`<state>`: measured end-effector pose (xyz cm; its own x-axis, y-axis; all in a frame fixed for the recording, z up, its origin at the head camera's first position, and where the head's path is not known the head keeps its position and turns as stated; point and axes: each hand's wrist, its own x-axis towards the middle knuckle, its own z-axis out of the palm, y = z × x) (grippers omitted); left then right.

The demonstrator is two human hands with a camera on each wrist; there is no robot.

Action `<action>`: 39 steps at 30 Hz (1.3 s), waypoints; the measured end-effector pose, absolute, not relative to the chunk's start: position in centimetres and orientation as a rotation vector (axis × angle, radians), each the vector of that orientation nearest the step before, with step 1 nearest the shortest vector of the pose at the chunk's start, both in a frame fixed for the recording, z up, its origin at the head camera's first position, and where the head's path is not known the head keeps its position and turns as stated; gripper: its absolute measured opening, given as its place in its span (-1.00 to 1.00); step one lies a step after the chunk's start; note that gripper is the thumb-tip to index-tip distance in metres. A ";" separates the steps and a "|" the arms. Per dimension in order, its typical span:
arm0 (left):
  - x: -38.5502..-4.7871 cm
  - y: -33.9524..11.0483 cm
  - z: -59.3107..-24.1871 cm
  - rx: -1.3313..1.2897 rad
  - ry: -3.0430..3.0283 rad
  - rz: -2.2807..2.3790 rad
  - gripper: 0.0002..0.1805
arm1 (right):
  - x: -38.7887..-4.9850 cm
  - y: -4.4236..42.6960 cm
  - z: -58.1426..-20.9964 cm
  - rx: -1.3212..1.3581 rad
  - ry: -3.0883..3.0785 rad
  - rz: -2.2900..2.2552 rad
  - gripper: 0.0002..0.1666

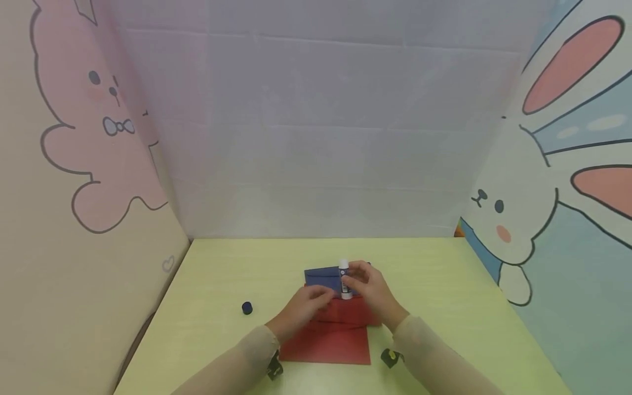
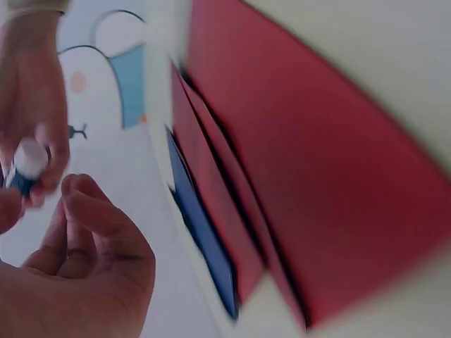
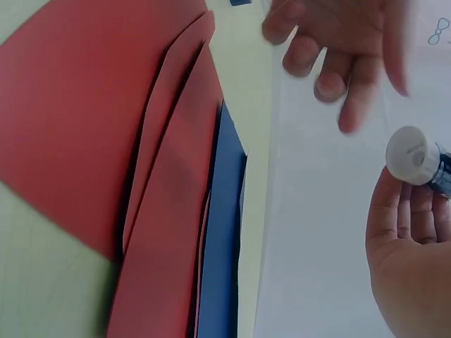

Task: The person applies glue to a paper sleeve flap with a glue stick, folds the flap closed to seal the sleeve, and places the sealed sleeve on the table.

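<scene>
My right hand [image 1: 371, 288] holds a glue stick [image 1: 344, 280] upright over the envelopes, its fingers and thumb round the dark-labelled barrel. In the right wrist view the white twist base of the glue stick [image 3: 409, 156] faces the camera. Just left of it, my left hand [image 1: 308, 307] hovers with bent, loose fingers and nothing visible in them; it does not grip the glue stick. Beneath both hands lie red envelopes [image 1: 328, 345], overlapping, one with its flap side showing. A blue envelope [image 1: 321, 278] lies behind them, partly covered by red and by my right hand.
A small dark blue cap [image 1: 247, 308] stands on the pale yellow table [image 1: 217, 274] to the left. A white sheet hangs at the back, and walls with cartoon rabbits flank the table. Dark wrist devices [image 1: 390, 357] sit under the sleeves.
</scene>
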<state>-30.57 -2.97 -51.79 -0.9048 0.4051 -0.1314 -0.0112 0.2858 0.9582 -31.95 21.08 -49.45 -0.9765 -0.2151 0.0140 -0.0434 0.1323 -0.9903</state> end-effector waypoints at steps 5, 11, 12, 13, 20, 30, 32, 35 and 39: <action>-31.9 -7.5 -51.1 0.404 2.688 1.241 -0.50 | -32.0 21.8 -49.7 -0.196 2.253 -1.959 -0.54; -33.3 -13.8 -50.4 0.231 2.924 0.702 -0.33 | -32.1 22.6 -50.4 -0.157 2.291 -1.912 -0.53; -33.3 -14.6 -50.4 0.199 2.909 0.666 -0.30 | -32.2 22.7 -50.5 -0.162 2.295 -1.907 -0.52; -33.3 -15.3 -50.4 0.166 2.886 0.649 -0.30 | -32.2 22.8 -50.6 -0.157 2.294 -1.906 -0.52; -32.6 -18.2 -52.4 0.106 2.827 0.714 -0.78 | -32.2 23.3 -51.1 -0.149 2.301 -1.884 -0.52; -32.8 -18.2 -53.1 0.107 2.871 0.771 -0.84 | -32.1 23.3 -51.0 -0.130 2.320 -1.883 -0.54; -33.2 -17.5 -52.4 0.115 2.857 0.815 -0.85 | -32.1 23.2 -50.9 -0.145 2.321 -1.884 -0.53; -33.5 -16.0 -50.8 0.142 2.811 0.948 -0.79 | -32.1 23.2 -50.6 -0.179 2.329 -1.892 -0.51; -33.5 -13.5 -48.4 0.222 2.722 1.197 -0.72 | -32.1 23.1 -50.1 -0.244 2.341 -1.903 -0.48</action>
